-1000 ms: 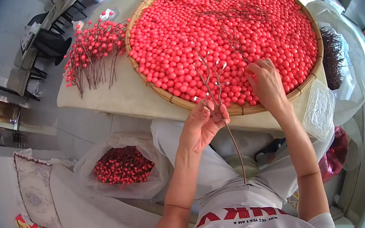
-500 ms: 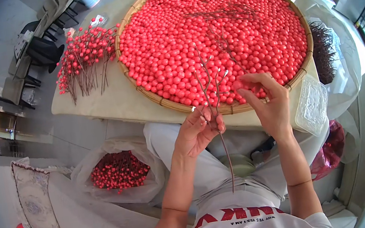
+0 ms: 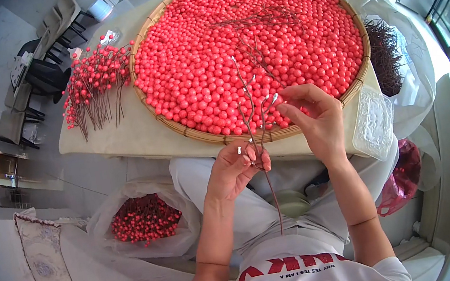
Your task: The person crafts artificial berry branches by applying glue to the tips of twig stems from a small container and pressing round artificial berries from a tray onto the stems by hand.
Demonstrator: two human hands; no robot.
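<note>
My left hand (image 3: 235,171) is closed round the lower fork of a bare brown branch (image 3: 248,108), whose stem hangs down toward my lap. Several of its twig tips are white. My right hand (image 3: 317,118) is at the right of the branch, thumb and forefinger close together by a white tip; what they hold, if anything, is hidden. Both hands are at the near rim of a round woven tray (image 3: 178,128) heaped with red berries (image 3: 195,57). Loose bare branches (image 3: 259,19) lie on the berries.
Berry-tipped stems (image 3: 97,81) lie on the table (image 3: 120,138) left of the tray. A bag of red berry stems (image 3: 146,219) stands below. At the right are a clear bag with dark twigs (image 3: 386,58), a plastic container (image 3: 374,124) and a red bag (image 3: 402,178).
My right hand has left the berries and come to a twig tip on the branch. My left hand still holds the branch. The whole view has shifted a little.
</note>
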